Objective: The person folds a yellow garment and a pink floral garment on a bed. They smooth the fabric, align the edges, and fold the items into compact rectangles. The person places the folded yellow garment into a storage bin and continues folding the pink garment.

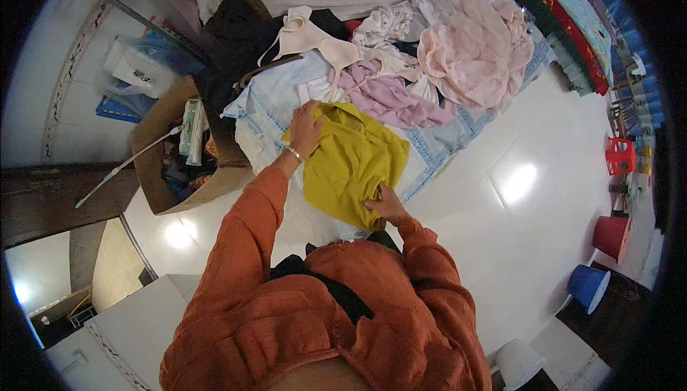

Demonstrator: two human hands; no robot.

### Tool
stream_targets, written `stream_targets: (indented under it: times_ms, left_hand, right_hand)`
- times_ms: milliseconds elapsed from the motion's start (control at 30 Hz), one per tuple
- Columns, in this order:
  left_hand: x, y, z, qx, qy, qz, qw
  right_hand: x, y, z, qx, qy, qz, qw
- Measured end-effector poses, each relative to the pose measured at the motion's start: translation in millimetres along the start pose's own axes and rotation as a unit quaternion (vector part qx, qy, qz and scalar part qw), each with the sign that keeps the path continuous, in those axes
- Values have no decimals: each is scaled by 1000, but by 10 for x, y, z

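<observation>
A mustard-yellow garment (351, 165) is spread between my two hands, over the near edge of a bed or low surface with a pale blue patterned sheet (444, 149). My left hand (305, 132) grips its upper left edge, the fingers partly hidden by the cloth. At its lower right side, my right hand (388, 203) pinches the fabric between thumb and fingers. Just beyond lie a lilac garment (386, 98), a cream bra (315, 39) and a crumpled pale pink garment (472, 51). The kind of yellow garment is not clear.
On the left, a cardboard box (232, 173) holds assorted items, with a thin white rod (127, 167) leaning from it. Dark cloth (232, 47) lies behind the box. Along the right stand a red stool (620, 156), a red bucket (612, 238) and a blue bucket (588, 288) on glossy tiles.
</observation>
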State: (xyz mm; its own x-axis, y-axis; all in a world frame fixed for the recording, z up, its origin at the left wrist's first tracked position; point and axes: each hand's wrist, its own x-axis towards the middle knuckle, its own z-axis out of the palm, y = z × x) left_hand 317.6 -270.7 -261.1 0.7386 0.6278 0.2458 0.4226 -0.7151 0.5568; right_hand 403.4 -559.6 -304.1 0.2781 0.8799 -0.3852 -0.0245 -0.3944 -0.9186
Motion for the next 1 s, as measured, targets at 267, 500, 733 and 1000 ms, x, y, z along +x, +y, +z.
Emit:
stream_targets:
  times_ms: [267,500,733,1000]
  left_hand:
    - [504,-24,469,128,-185,31,974]
    - [977,-189,150,79,-320,-3,944]
    - [1108,-87,-745,-354,-244,-381,819]
    - [582,105,-1076,-708,-80,-285,641]
  right_hand:
    - [-161,-56,39,-54,23,-7,998]
    - [-267,-293,103,-71,35,-67,995]
    - [-557,-435,189,-19,30,1,999]
    - [-622,-341,286,-68,67,-76,993]
